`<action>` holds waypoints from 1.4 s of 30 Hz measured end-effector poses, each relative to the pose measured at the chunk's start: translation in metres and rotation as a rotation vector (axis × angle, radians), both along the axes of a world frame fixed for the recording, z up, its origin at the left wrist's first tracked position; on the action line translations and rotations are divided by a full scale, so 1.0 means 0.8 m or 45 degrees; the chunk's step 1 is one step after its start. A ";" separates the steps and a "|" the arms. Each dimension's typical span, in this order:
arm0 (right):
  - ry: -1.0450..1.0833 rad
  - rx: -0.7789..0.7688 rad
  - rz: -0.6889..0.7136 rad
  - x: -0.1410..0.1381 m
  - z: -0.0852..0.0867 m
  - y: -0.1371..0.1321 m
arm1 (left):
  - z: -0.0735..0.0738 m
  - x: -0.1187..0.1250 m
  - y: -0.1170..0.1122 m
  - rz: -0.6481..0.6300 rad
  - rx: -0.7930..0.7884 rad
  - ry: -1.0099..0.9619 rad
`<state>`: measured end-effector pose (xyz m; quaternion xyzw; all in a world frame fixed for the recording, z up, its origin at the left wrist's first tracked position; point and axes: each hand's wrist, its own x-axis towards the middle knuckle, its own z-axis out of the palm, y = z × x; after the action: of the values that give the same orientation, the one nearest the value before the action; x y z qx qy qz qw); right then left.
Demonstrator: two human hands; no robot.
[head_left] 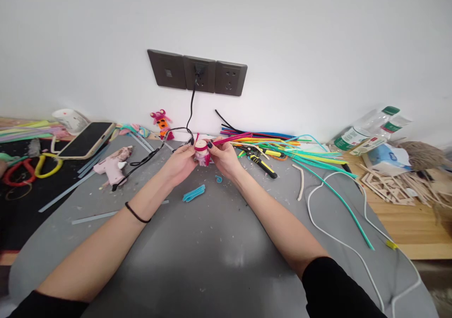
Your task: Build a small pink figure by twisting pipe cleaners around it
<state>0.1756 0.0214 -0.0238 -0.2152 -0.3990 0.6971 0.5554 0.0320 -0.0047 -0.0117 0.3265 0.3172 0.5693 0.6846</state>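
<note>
Between my two hands, above the grey table (212, 261), is a small pipe-cleaner figure (202, 147) with a cream top, a dark pink band and a pinkish lower part. The fingers of my left hand (179, 164) close on its left side. From the right, my right hand (225, 159) pinches it, and a dark pink pipe cleaner (236, 138) runs out past those fingers to the right. Part of the figure is hidden by my fingers. Just below lie a folded blue pipe-cleaner bundle (194, 193) and a small blue curl (219, 179).
A pink glue gun (112, 166) lies left, its black cord (193, 101) rising to the wall socket. Yellow-black pliers (262, 162) and many coloured pipe cleaners (318, 157) lie right, near a white cable (332, 233). A phone (86, 140), a finished figure (163, 125) and bottles (367, 129) stand behind.
</note>
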 end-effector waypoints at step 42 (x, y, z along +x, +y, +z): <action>-0.148 0.104 -0.269 -0.010 -0.002 -0.006 | -0.017 0.009 0.002 0.359 0.179 0.285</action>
<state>0.1672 0.0169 -0.0257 -0.2733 -0.4339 0.6041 0.6100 0.0395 -0.0030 -0.0251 0.3870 0.3934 0.6404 0.5342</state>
